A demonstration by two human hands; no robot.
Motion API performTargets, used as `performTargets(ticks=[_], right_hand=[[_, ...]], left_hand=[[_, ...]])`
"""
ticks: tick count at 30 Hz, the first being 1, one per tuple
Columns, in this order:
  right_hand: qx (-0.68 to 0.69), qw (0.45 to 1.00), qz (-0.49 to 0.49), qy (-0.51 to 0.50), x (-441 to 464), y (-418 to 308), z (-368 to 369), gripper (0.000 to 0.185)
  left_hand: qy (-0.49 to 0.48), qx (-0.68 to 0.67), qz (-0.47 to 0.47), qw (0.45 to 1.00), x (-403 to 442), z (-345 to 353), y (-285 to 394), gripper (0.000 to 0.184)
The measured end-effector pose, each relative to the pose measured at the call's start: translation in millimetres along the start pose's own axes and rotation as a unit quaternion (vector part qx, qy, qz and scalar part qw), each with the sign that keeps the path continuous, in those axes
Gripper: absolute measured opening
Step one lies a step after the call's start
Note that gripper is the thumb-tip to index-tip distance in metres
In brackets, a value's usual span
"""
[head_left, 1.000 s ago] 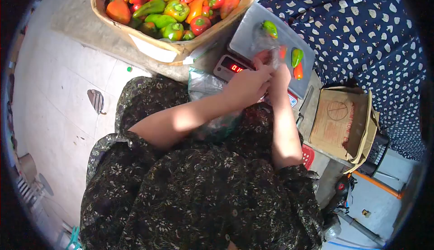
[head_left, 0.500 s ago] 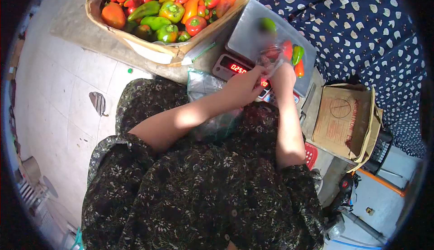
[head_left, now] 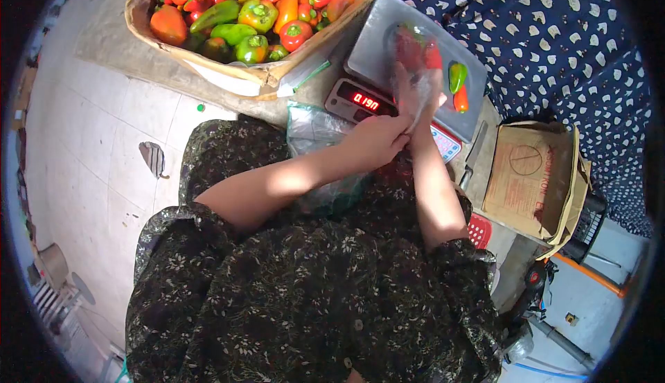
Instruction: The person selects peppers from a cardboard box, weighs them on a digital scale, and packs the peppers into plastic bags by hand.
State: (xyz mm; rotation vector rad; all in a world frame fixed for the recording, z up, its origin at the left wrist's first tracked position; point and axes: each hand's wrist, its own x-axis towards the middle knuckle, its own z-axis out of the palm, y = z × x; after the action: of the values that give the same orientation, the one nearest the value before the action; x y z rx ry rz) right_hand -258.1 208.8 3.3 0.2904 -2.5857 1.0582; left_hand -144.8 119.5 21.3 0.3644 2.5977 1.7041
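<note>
A clear plastic bag (head_left: pixel 422 78) is over the scale's metal plate (head_left: pixel 377 40), with red and some green peppers (head_left: pixel 415 47) showing blurred through it. My right hand (head_left: pixel 421 99) is at the bag, the film bunched around its fingers, which are partly smeared by motion. Close by its wrist, my left hand (head_left: pixel 379 137) is closed, its fingertips pinching the lower edge of the bag. A green pepper (head_left: pixel 458 76) and an orange-red pepper (head_left: pixel 461 100) lie on the plate right of the bag. Red digits glow on the scale's display (head_left: pixel 365 100), partly readable as 0.19.
A large carton (head_left: pixel 260 75) full of red, green and orange peppers stands at upper left. On my lap lies another plastic bag (head_left: pixel 315 130). An open cardboard box (head_left: pixel 523 175) is at right, beside a knife (head_left: pixel 472 154). Dark patterned cloth (head_left: pixel 540 37) hangs behind.
My right hand and the bag have moved up and slightly left over the plate, and red peppers now show through the film. The display reading has dropped from about 0.250. My left hand stays close by.
</note>
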Motion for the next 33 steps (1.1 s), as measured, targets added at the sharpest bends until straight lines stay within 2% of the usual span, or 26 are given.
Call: performTargets(ticks=[2, 5, 8, 11, 12, 14, 17, 20, 21, 22, 23, 26, 28, 29, 30, 31, 32, 33], right_hand=[[-0.121, 0.992, 0.018, -0.034, -3.5, -4.6, -7.2, 0.034], [-0.282, 0.941, -0.02, -0.188, 3.1, -10.7, -16.2, 0.043], [-0.295, 0.916, -0.062, -0.263, 12.4, -0.1, -23.0, 0.043], [-0.174, 0.96, -0.041, -0.217, 0.6, -0.9, -38.8, 0.04], [-0.173, 0.954, -0.045, -0.24, -1.6, -3.0, -47.7, 0.04], [-0.172, 0.942, -0.054, -0.282, -2.1, -12.5, -67.9, 0.041], [-0.302, 0.874, -0.079, -0.372, -10.1, -37.0, -88.5, 0.041], [-0.004, 0.922, -0.006, -0.387, -9.9, -31.4, -94.2, 0.037], [0.116, 0.915, 0.1, -0.373, -9.1, -28.2, -93.0, 0.036], [0.233, 0.885, 0.203, -0.349, -5.8, -24.1, -88.4, 0.034], [0.346, 0.831, 0.299, -0.316, -1.6, -21.0, -83.3, 0.032], [0.519, 0.77, 0.259, -0.267, 4.4, -24.7, -61.0, 0.033], [0.422, 0.859, 0.118, -0.265, 7.0, -21.8, -38.4, 0.037], [0.366, 0.892, 0.046, -0.26, 9.8, -17.4, -28.6, 0.039], [0.196, 0.957, -0.09, -0.196, 13.9, -10.2, -20.2, 0.041], [0.014, 0.968, -0.221, -0.122, 18.1, -3.2, -11.8, 0.043], [-0.17, 0.924, -0.339, -0.041, 22.3, -1.0, -8.2, 0.045], [-0.2, 0.92, -0.329, -0.069, 25.1, 2.4, -7.3, 0.045]], left_hand=[[-0.02, 0.016, -0.007, 1.0, -1.9, 0.0, -1.6, 0.024], [-0.042, -0.009, -0.034, 0.998, -8.3, 0.8, -1.9, 0.024], [-0.056, -0.046, -0.038, 0.997, -7.9, -3.0, -1.9, 0.027], [-0.023, -0.022, -0.011, 0.999, -6.1, -3.4, -6.3, 0.029], [-0.008, -0.027, -0.016, 0.999, -6.8, -5.9, -3.7, 0.03], [0.024, -0.035, -0.024, 0.999, -6.5, -14.1, 4.1, 0.032], [0.026, -0.012, -0.05, 0.998, -2.2, -20.9, 13.5, 0.034], [0.059, -0.041, -0.062, 0.995, 0.2, -26.9, 26.0, 0.035], [0.066, -0.033, -0.056, 0.996, 1.2, -27.7, 28.6, 0.034], [0.073, -0.026, -0.049, 0.996, 2.7, -29.0, 30.4, 0.034], [0.081, -0.016, -0.042, 0.996, 4.0, -30.0, 31.1, 0.033], [0.082, 0.004, -0.044, 0.996, 5.8, -27.8, 26.5, 0.029], [0.087, 0.0, -0.023, 0.996, 3.2, -23.2, 25.1, 0.027], [0.088, -0.002, -0.013, 0.996, 2.4, -20.9, 24.3, 0.025], [0.082, 0.005, 0.002, 0.997, 2.2, -18.9, 22.6, 0.024], [0.077, 0.012, 0.018, 0.997, 1.6, -17.1, 20.7, 0.023], [0.072, 0.018, 0.034, 0.997, 2.1, -15.5, 19.6, 0.022], [0.05, 0.028, 0.043, 0.997, 1.3, -12.4, 20.8, 0.021]])
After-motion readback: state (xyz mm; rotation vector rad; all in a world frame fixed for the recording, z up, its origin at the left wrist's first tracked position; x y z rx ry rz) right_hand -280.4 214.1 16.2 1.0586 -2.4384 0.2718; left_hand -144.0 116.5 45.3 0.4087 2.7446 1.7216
